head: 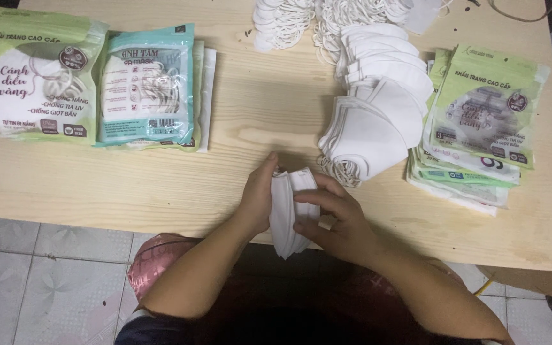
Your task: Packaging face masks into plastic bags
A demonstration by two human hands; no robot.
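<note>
A small stack of white folded masks (287, 214) is held upright on its edges at the near edge of the tabletop (161, 185), about midway along it, and is pressed between the two hands. The left hand (258, 195) is laid flat against the left face of the stack, with the fingers closed along it, while the right hand (333, 220) is wrapped around the right face, its fingers curled over the top and front; both hands are thus closed on the stack, apparently so that the masks are squared up and kept from sliding apart. The stack is held partly over the edge, close to the body, where it can be gripped from both sides. A longer fanned row of loose white masks (372, 108) is laid from the far edge toward the middle of the tabletop, just beyond the right hand, seemingly kept within easy reach. Bundles of white ear loops (289, 22) are heaped at the far edge. Near the right edge, a pile of flat green and white pouches (477, 128) is stacked, overlapping like shingles, beside the row of masks. Toward the far left corner, a filled green pouch (33, 76) and a filled teal pouch (148, 86) are laid side by side, well apart from the loose masks, as if kept separate from the unpacked material. A pink object (154, 262) is seen below the tabletop, by the left forearm, over a tiled floor (39, 281).
</note>
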